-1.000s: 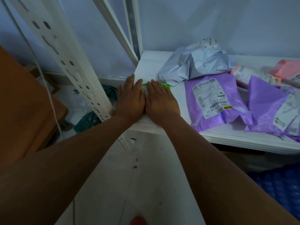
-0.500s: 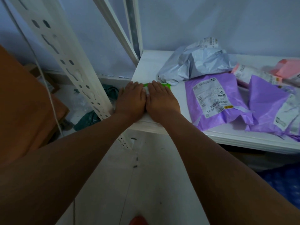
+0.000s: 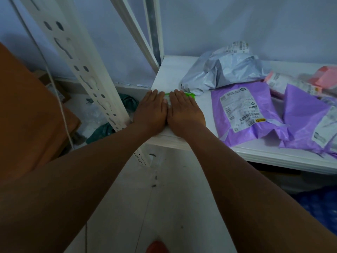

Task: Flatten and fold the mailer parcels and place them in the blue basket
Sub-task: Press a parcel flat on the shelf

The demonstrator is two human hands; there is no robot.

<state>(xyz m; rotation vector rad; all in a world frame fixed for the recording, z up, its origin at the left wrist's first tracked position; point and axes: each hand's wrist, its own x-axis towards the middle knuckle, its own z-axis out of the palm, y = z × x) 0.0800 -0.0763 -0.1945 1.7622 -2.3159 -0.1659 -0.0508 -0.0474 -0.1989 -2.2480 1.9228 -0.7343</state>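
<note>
- Your left hand (image 3: 150, 111) & right hand (image 3: 184, 112) lie flat, fingers straight, side by side and touching, pressing the green mailer (image 3: 189, 94) onto the shelf (image 3: 169, 70) corner.
- Mailer's under your palms; only its far edge shows, running left-right past your fingertips (so a fold toward you looks likeliest).
- Blue basket (image 3: 321, 205) sits low to your right, below the shelf: right hand's nearer.

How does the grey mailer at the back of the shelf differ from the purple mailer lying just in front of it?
The grey mailer is crumpled and bulges up; the purple mailer lies much flatter. The grey mailer's label is bunched at its top; the purple mailer's label lies spread face up. Both rest on the white shelf.
</note>
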